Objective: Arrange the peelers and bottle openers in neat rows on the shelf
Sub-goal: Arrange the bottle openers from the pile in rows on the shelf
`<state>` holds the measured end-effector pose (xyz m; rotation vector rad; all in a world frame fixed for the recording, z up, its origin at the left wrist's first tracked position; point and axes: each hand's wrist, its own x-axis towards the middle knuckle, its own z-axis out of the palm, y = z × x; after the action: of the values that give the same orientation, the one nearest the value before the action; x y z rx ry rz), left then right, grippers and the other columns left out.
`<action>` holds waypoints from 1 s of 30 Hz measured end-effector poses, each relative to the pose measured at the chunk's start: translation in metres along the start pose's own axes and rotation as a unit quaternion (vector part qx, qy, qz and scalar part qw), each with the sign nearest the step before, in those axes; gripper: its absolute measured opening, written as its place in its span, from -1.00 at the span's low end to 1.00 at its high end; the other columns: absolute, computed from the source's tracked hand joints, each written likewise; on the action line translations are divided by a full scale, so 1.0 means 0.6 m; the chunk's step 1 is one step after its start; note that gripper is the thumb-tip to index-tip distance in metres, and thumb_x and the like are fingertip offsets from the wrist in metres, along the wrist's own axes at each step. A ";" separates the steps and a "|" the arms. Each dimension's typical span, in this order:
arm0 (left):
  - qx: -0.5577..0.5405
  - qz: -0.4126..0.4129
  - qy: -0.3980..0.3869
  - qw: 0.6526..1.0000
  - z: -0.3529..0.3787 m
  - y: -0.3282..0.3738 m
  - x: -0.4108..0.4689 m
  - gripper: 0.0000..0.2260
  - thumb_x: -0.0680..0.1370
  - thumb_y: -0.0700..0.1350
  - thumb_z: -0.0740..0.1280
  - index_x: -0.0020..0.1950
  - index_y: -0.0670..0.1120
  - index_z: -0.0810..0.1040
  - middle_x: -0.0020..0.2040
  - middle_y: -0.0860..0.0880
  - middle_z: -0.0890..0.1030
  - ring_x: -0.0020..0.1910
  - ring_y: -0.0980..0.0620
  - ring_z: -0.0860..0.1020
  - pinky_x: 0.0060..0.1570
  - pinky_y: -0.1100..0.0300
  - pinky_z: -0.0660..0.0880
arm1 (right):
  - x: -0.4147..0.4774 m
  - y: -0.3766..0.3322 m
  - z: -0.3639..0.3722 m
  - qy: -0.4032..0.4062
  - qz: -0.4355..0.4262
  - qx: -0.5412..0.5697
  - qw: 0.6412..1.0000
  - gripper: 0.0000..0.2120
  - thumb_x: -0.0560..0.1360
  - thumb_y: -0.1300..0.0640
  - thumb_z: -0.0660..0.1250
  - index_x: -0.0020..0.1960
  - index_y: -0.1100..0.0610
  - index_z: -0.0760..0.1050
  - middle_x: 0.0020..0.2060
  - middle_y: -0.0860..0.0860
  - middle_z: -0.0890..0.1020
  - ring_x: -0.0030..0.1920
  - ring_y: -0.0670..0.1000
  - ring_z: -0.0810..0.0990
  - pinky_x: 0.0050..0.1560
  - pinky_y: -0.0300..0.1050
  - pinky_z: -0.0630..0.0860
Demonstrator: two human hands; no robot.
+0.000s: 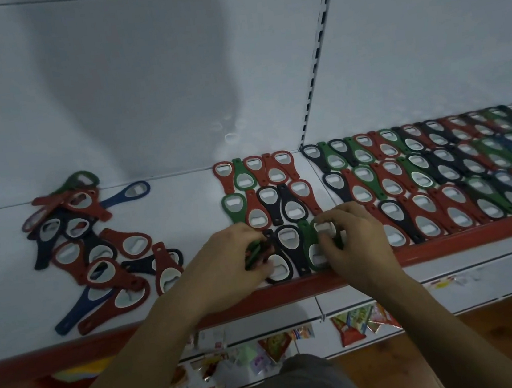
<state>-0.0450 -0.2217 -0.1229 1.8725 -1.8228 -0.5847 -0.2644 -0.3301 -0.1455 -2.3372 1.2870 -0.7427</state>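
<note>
Filling out the front row on the shelf [184, 199].

Laying a green opener [308, 242] into place with the right hand [356, 242], fingertips pinched on its head, just behind the red front lip [448, 244]; gripping a small bundle of spare openers [255, 253] in the left hand [224, 262], fingers curled round it. Judging by the tidy rows [424, 179] to the right and the loose pile [93, 246] well off to the left, probably past halfway. Next, likely: squaring the green one against its black neighbour [297, 261], then feeding another from the bundle alongside, head-to-tail. No peelers to be seen.
</note>
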 end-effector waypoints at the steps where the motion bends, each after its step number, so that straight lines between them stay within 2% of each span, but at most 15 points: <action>1: -0.078 -0.031 0.025 0.996 -0.007 0.000 0.001 -0.87 0.54 0.08 0.47 0.05 0.12 0.64 0.00 0.13 0.64 -0.02 0.11 0.62 0.02 0.11 0.59 | 0.000 -0.008 -0.003 0.015 -0.012 0.023 1.000 -0.84 0.53 0.09 0.40 0.10 0.01 0.63 -0.01 -0.11 0.54 -0.05 -0.13 0.50 -0.06 -0.26 0.41; 2: -0.181 -0.068 0.052 0.980 -0.014 0.002 0.003 -0.90 0.53 0.06 0.48 0.00 0.11 0.65 -0.08 0.09 0.69 -0.09 0.07 0.66 -0.08 0.12 0.62 | 0.003 -0.021 -0.006 0.012 -0.023 0.068 0.997 -0.81 0.51 -0.02 0.41 0.11 -0.03 0.62 -0.02 -0.15 0.55 -0.07 -0.13 0.53 -0.10 -0.31 0.42; 4: -0.397 -0.122 0.102 0.904 -0.029 0.013 0.008 -0.87 0.48 0.02 0.54 0.01 0.07 0.70 -0.09 0.00 0.75 -0.10 -0.05 0.72 -0.16 0.09 0.64 | 0.016 -0.060 -0.011 -0.069 -0.031 0.213 0.974 -0.67 0.45 -0.17 0.43 0.18 -0.11 0.58 -0.05 -0.15 0.60 -0.09 -0.07 0.60 -0.15 -0.27 0.55; 7: -0.557 -0.162 0.149 0.801 -0.039 0.024 0.015 -0.68 0.36 0.08 0.58 0.05 -0.02 0.74 0.01 -0.11 0.75 -0.02 -0.13 0.73 -0.11 0.06 0.65 | 0.044 -0.119 0.002 -0.177 -0.048 0.312 0.932 -0.54 0.38 -0.09 0.58 0.24 -0.11 0.54 -0.17 -0.04 0.66 -0.18 0.01 0.67 -0.14 -0.06 0.65; 11: -0.584 -0.230 0.168 0.760 -0.046 0.020 0.011 -0.54 0.28 0.21 0.57 -0.02 -0.09 0.71 -0.12 -0.15 0.72 -0.23 -0.09 0.67 -0.30 0.08 0.61 | 0.068 -0.146 0.027 -0.199 -0.040 0.328 0.923 -0.77 0.47 0.14 0.54 0.10 0.05 0.62 -0.20 0.03 0.71 -0.22 0.08 0.71 -0.14 0.10 0.68; 14: -0.617 -0.282 0.175 0.713 -0.049 0.000 0.001 -0.70 0.50 0.08 0.49 0.06 -0.12 0.68 -0.22 -0.13 0.66 -0.38 -0.05 0.60 -0.45 0.12 0.54 | 0.080 -0.136 0.034 -0.187 -0.018 0.352 0.917 -0.95 0.52 0.20 0.48 -0.05 0.09 0.64 -0.21 0.04 0.72 -0.22 0.05 0.70 -0.18 0.03 0.67; 15: -0.628 -0.283 0.186 0.700 -0.051 -0.008 -0.004 -0.77 0.55 0.01 0.46 0.07 -0.13 0.67 -0.22 -0.10 0.66 -0.37 -0.02 0.60 -0.46 0.13 0.54 | 0.085 -0.131 0.035 -0.167 -0.019 0.341 0.925 -0.92 0.52 0.24 0.47 -0.09 0.08 0.65 -0.23 0.02 0.71 -0.21 0.02 0.69 -0.16 0.01 0.66; 18: -0.646 -0.278 0.214 0.677 -0.064 -0.032 -0.016 -0.90 0.59 -0.10 0.43 0.03 -0.11 0.65 -0.18 -0.09 0.67 -0.33 -0.02 0.64 -0.42 0.12 0.57 | 0.095 -0.116 0.036 -0.113 -0.145 0.186 0.965 -0.84 0.45 0.30 0.52 -0.11 0.05 0.71 -0.13 -0.07 0.69 -0.10 -0.10 0.66 -0.02 -0.11 0.65; 21: -0.668 -0.284 0.213 0.654 -0.075 -0.043 -0.021 -0.88 0.62 -0.07 0.40 -0.03 -0.11 0.64 -0.21 -0.09 0.68 -0.36 -0.05 0.66 -0.39 0.09 0.60 | 0.088 -0.115 0.043 -0.108 -0.291 0.070 0.948 -0.82 0.39 0.33 0.56 -0.08 0.11 0.74 -0.06 -0.01 0.68 -0.07 -0.08 0.64 0.00 -0.21 0.62; 24: -0.641 -0.265 0.188 0.695 -0.077 -0.045 -0.027 -0.85 0.54 -0.05 0.47 0.01 -0.11 0.64 -0.22 -0.08 0.64 -0.39 0.00 0.60 -0.45 0.13 0.55 | 0.074 -0.114 0.055 -0.130 -0.334 0.044 0.933 -0.78 0.36 0.44 0.52 -0.06 0.21 0.73 -0.05 0.08 0.67 -0.08 0.05 0.66 -0.04 -0.11 0.64; 25: -0.602 -0.251 0.176 0.737 -0.078 -0.047 -0.030 -0.85 0.51 -0.05 0.50 0.02 -0.08 0.65 -0.21 -0.07 0.64 -0.38 0.01 0.60 -0.44 0.13 0.54 | 0.072 -0.112 0.057 -0.140 -0.331 0.041 0.932 -0.75 0.37 0.48 0.47 -0.04 0.23 0.73 -0.04 0.09 0.67 -0.07 0.07 0.66 -0.04 -0.07 0.64; 26: -0.519 -0.227 0.154 0.810 -0.079 -0.050 -0.034 -0.87 0.51 -0.07 0.51 0.02 -0.03 0.66 -0.21 -0.03 0.64 -0.34 0.04 0.61 -0.40 0.16 0.56 | 0.072 -0.109 0.057 -0.147 -0.326 0.040 0.933 -0.72 0.38 0.50 0.42 -0.02 0.23 0.73 -0.02 0.09 0.66 -0.05 0.08 0.66 -0.03 -0.04 0.64; 28: -0.231 -0.151 0.092 0.957 -0.079 -0.057 -0.041 -0.90 0.54 -0.03 0.48 0.04 0.12 0.65 -0.16 0.08 0.66 -0.23 0.13 0.64 -0.22 0.20 0.62 | 0.073 -0.102 0.055 -0.159 -0.320 0.037 0.933 -0.67 0.39 0.52 0.36 0.01 0.22 0.73 0.03 0.08 0.68 0.01 0.07 0.67 0.03 -0.06 0.64; 29: -0.096 -0.104 0.054 0.989 -0.077 -0.060 -0.042 -0.86 0.54 0.02 0.48 0.08 0.15 0.63 -0.11 0.12 0.64 -0.14 0.16 0.63 -0.10 0.17 0.62 | 0.073 -0.099 0.053 -0.161 -0.316 0.036 0.934 -0.65 0.38 0.53 0.35 0.01 0.21 0.73 0.05 0.07 0.69 0.04 0.06 0.67 0.09 -0.13 0.62; 30: -0.002 -0.063 0.018 0.998 -0.073 -0.059 -0.042 -0.80 0.53 0.07 0.49 0.14 0.15 0.61 -0.04 0.15 0.61 -0.07 0.18 0.59 -0.02 0.13 0.60 | 0.073 -0.096 0.051 -0.160 -0.311 0.039 0.936 -0.64 0.37 0.53 0.35 0.02 0.21 0.73 0.06 0.06 0.69 0.06 0.04 0.67 0.15 -0.24 0.58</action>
<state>0.0088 -0.1949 -0.1095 1.9921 -1.6887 -0.5929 -0.1886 -0.3359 -0.1265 -2.6690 0.3639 -0.5290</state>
